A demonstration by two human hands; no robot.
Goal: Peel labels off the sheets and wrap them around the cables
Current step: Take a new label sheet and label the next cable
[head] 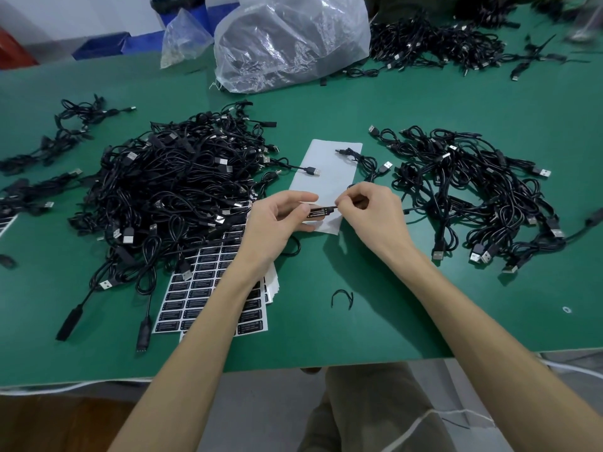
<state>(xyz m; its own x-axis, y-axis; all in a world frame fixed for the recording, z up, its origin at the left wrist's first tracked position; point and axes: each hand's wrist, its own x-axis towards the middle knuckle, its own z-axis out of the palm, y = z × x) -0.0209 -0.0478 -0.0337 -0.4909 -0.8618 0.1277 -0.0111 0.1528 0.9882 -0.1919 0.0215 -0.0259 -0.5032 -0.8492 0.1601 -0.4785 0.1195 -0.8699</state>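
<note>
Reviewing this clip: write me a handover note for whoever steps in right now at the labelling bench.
Left hand: pinches one end of a black label.
Right hand: pinches the cable at the label's other end.
Label sheets lie under the left forearm, partly beneath the large cable pile. Smaller pile lies to the right.
Done: a blank white sheet beyond the hands looks used up.
Left: finish this wrap, which looks incomplete, then label the remaining cables. I cannot tell which pile is already labelled.

Green worktable (pixel 424 102); blue bins (pixel 104 45) behind it, against pale wall (pixel 81 11); brown floor (pixel 65 425) below.
</note>
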